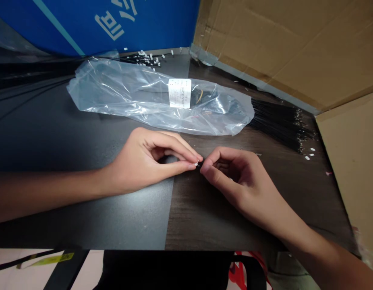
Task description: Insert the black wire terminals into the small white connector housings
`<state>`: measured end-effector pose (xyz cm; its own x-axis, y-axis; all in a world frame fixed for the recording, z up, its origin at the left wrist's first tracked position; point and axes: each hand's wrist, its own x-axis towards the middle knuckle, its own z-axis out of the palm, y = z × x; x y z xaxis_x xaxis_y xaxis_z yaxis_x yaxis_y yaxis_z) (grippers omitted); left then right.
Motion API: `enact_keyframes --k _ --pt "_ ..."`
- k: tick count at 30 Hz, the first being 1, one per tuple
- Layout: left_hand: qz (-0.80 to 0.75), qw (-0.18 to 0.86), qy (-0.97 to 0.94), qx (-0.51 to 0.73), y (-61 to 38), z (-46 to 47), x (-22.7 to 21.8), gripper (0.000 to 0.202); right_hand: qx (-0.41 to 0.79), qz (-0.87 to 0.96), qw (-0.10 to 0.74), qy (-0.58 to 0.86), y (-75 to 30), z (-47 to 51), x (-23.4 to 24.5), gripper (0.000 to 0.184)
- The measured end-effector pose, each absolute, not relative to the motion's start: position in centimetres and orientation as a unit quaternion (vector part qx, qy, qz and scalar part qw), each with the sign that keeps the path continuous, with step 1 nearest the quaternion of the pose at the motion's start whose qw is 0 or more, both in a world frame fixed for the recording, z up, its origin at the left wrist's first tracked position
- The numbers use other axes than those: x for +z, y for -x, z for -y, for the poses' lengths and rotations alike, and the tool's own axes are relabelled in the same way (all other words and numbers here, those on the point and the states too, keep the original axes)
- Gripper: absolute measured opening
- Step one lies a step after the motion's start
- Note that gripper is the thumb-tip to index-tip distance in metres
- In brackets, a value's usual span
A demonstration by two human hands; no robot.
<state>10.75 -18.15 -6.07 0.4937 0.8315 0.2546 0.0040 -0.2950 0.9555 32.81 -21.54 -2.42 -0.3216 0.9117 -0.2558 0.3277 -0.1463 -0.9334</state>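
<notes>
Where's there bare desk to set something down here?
Bare gray desktop lies left of the left hand, below the plastic bag; bare wood desktop lies below the right hand. It's crowded around the black wire bundle and its white connectors, right of the bag.

The dark desk [92, 217] has a matte grey top at left and brown wood grain at right, with a soft sheen of light near its middle. A blue printed board [83, 28] stands behind it, and cardboard sheets [283, 52] line its far right side. Below its front edge lie a pale floor [23, 259], a black object [165, 272] and red straps [237, 270].
</notes>
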Motion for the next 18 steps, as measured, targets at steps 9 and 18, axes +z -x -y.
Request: enact_keyframes --k 9,18 --pt "-0.281 0.427 -0.751 0.418 -10.67 18.55 -5.77 0.007 0.546 0.604 0.277 0.511 -32.63 21.94 -2.42 0.014" --pt "-0.284 0.423 -0.75 0.421 -10.64 18.85 -5.92 0.007 0.582 0.57 0.283 0.506 -32.58 21.99 -2.51 0.017"
